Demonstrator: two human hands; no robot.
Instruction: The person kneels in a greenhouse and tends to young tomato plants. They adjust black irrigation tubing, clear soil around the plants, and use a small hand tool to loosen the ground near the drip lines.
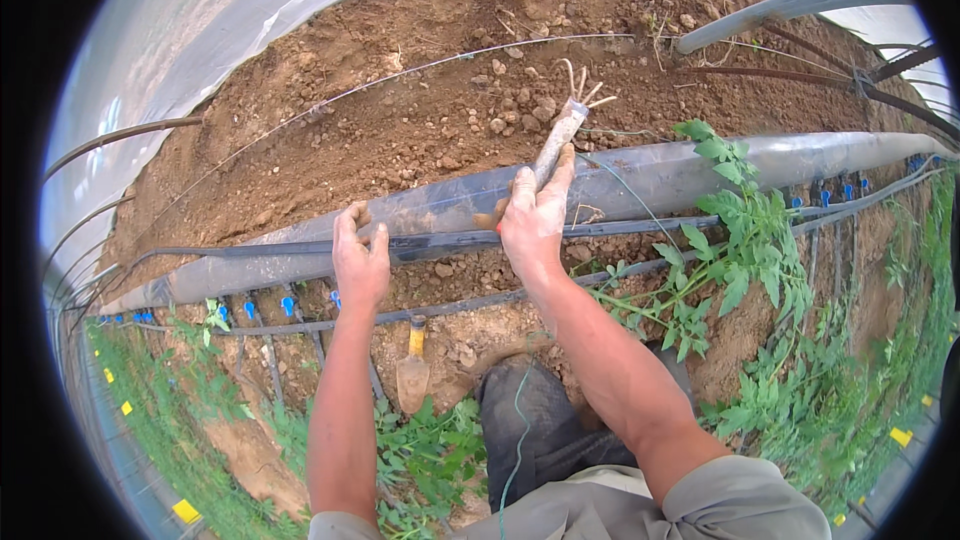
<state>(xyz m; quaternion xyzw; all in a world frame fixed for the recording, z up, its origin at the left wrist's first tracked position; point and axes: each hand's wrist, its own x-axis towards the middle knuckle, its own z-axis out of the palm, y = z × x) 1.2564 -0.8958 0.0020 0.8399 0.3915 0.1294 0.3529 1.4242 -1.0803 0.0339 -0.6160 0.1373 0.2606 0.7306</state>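
Note:
A hand cultivator (559,136) with several thin bent tines is gripped in my right hand (534,221), tines pointing up and away from me over the soil. Its shaft looks caked with pale dirt. My left hand (361,253) hovers at or over a black hose (442,241), thumb and fingers apart around nothing visible. Whether it touches the hose, I cannot tell. Behind both hands runs a large grey plastic pipe (645,176). Nearer to me, a garden trowel (414,379) with a yellow handle lies on the soil.
Tomato-like plants (739,240) lean in at right. Blue valves (287,306) line the thin irrigation tubes. Green twine (521,420) hangs down before my legs. A wire (420,73) crosses the bare soil (360,139). A grey bent pipe (795,6) and plastic sheeting (217,7) stand beyond.

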